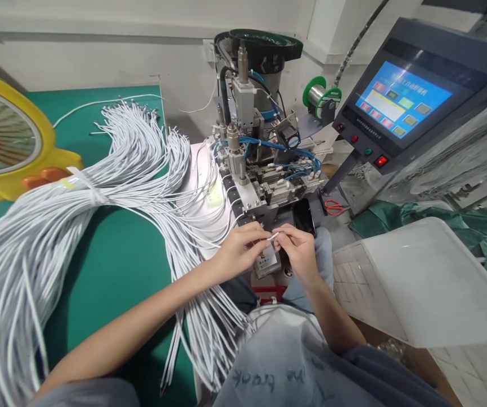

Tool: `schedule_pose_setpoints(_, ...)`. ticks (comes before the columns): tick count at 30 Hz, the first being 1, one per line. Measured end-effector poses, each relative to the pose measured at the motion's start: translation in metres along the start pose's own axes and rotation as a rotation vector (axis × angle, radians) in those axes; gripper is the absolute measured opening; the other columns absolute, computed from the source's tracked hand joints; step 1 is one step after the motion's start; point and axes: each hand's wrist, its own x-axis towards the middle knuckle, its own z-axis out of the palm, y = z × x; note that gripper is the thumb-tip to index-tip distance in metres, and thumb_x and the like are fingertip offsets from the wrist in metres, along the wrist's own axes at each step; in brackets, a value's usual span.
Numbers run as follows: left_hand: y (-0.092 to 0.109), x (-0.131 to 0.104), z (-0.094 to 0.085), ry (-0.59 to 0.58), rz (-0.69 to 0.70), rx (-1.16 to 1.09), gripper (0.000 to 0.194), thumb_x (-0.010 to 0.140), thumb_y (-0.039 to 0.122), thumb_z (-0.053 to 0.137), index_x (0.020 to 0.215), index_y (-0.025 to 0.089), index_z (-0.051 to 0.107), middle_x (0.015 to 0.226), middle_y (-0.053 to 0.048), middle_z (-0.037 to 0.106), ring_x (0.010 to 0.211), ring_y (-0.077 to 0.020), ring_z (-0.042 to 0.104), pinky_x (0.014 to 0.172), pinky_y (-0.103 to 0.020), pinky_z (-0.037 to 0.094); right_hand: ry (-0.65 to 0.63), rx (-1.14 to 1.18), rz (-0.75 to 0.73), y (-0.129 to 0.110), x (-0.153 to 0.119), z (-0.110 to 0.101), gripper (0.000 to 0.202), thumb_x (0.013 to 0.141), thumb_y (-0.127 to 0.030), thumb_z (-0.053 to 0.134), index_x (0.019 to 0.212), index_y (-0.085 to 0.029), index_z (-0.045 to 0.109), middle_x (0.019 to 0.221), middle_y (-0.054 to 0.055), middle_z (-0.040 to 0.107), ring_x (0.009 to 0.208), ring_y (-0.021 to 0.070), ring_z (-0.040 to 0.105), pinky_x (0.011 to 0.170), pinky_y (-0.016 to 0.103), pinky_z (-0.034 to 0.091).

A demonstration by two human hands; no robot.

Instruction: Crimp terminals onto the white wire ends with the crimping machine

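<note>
Close together in front of the machine, my left hand (pixel 243 249) and my right hand (pixel 297 251) pinch the end of one white cable (pixel 274 236) between thumbs and fingers. The tip at my right fingers is too small to make out. To the left lies a thick bundle of white cables (pixel 137 195), tied with a white band (pixel 94 192); its loose ends fan out toward my lap and the machine. Just beyond my hands stands the bench machine (pixel 260 186), with metal cylinders and blue air tubes. Several single cables run to its left edge.
A yellow fan (pixel 52 152) stands on the green table mat (pixel 111 249) at left. A control panel (pixel 400 96) with a lit screen and a wire spool (pixel 320 97) are at right. Red-handled scissors (pixel 333 207), a dark phone (pixel 304 215) and a white plastic bin (pixel 434 277) lie nearer.
</note>
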Motion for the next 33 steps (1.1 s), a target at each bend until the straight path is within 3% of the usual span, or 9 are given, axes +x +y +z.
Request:
schedule_pose_setpoints(8, -0.002, -0.001, -0.006, -0.097, 0.034, 0.05, 0.025, 0.089, 0.014, 0.041, 0.095, 0.015, 0.065, 0.07, -0.003, 0.057, 0.064, -0.0104, 0.053, 0.06, -0.021, 0.042, -0.164, -0.255, -0.067, -0.018, 0.012, -0.012, 0.016, 0.075, -0.029, 0.062, 0.068, -0.017, 0.067, 0.07, 0.004, 0.062, 0.058, 0.0122, 0.052, 0.05, 0.025, 0.04)
schedule_pose_setpoints(12, -0.006, 0.0, -0.008, -0.157, 0.061, 0.139, 0.028, 0.085, 0.007, 0.038, 0.096, 0.014, 0.063, 0.07, -0.002, 0.054, 0.065, -0.0103, 0.051, 0.061, -0.02, 0.04, -0.265, -0.342, -0.021, -0.028, 0.018, -0.016, 0.018, 0.074, -0.027, 0.061, 0.062, -0.015, 0.065, 0.059, 0.0, 0.055, 0.051, 0.0099, 0.045, 0.046, 0.024, 0.033)
schedule_pose_setpoints(15, -0.008, -0.001, -0.005, -0.149, 0.071, 0.154, 0.028, 0.085, 0.007, 0.038, 0.096, 0.014, 0.062, 0.07, -0.001, 0.053, 0.065, -0.01, 0.05, 0.06, -0.02, 0.039, -0.222, -0.329, -0.021, -0.025, 0.016, -0.013, 0.023, 0.074, -0.03, 0.061, 0.055, -0.016, 0.062, 0.051, -0.003, 0.044, 0.048, 0.0089, 0.036, 0.044, 0.024, 0.027)
schedule_pose_setpoints(18, -0.01, -0.003, 0.001, -0.097, 0.083, 0.162, 0.024, 0.089, 0.013, 0.039, 0.093, 0.014, 0.062, 0.069, -0.001, 0.052, 0.064, -0.0099, 0.049, 0.058, -0.02, 0.039, -0.107, -0.284, -0.037, -0.015, 0.009, -0.007, 0.023, 0.077, -0.031, 0.059, 0.058, -0.017, 0.064, 0.053, -0.002, 0.044, 0.05, 0.0099, 0.037, 0.046, 0.025, 0.028)
schedule_pose_setpoints(22, -0.009, -0.004, 0.0, -0.095, 0.111, 0.315, 0.024, 0.088, 0.013, 0.038, 0.095, 0.013, 0.061, 0.069, -0.002, 0.05, 0.062, -0.0106, 0.049, 0.054, -0.019, 0.037, 0.018, -0.434, -0.181, -0.007, 0.003, 0.0, 0.022, 0.082, -0.027, 0.054, 0.064, -0.018, 0.065, 0.053, -0.002, 0.042, 0.051, 0.011, 0.038, 0.049, 0.026, 0.028)
schedule_pose_setpoints(24, -0.007, -0.004, -0.004, -0.141, 0.136, 0.493, 0.029, 0.084, 0.007, 0.035, 0.098, 0.012, 0.06, 0.072, -0.004, 0.052, 0.061, -0.0115, 0.048, 0.051, -0.02, 0.036, -0.002, -0.557, -0.26, -0.009, 0.003, -0.002, 0.026, 0.082, -0.023, 0.053, 0.058, -0.018, 0.06, 0.051, -0.004, 0.035, 0.049, 0.0102, 0.034, 0.05, 0.027, 0.027)
schedule_pose_setpoints(27, -0.005, -0.003, -0.01, -0.179, 0.165, 0.66, 0.037, 0.078, 0.002, 0.031, 0.099, 0.011, 0.06, 0.074, -0.005, 0.054, 0.061, -0.0127, 0.048, 0.05, -0.021, 0.035, -0.141, -0.611, -0.26, -0.014, 0.009, -0.006, 0.031, 0.081, -0.019, 0.053, 0.051, -0.018, 0.052, 0.05, -0.005, 0.029, 0.047, 0.0088, 0.029, 0.049, 0.027, 0.025)
schedule_pose_setpoints(29, -0.007, -0.003, -0.009, -0.158, 0.153, 0.603, 0.034, 0.08, 0.003, 0.033, 0.098, 0.011, 0.061, 0.074, -0.005, 0.055, 0.062, -0.0126, 0.05, 0.051, -0.021, 0.036, -0.172, -0.583, -0.255, -0.013, 0.012, -0.008, 0.03, 0.081, -0.019, 0.053, 0.051, -0.018, 0.052, 0.049, -0.005, 0.028, 0.046, 0.0085, 0.029, 0.049, 0.027, 0.025)
schedule_pose_setpoints(33, -0.014, -0.006, 0.004, -0.04, 0.089, 0.316, 0.024, 0.089, 0.014, 0.039, 0.092, 0.013, 0.063, 0.069, -0.002, 0.054, 0.061, -0.0104, 0.051, 0.054, -0.02, 0.038, -0.016, -0.497, -0.291, -0.002, 0.009, -0.003, 0.028, 0.082, -0.025, 0.054, 0.056, -0.018, 0.058, 0.049, -0.005, 0.028, 0.046, 0.0096, 0.03, 0.047, 0.027, 0.025)
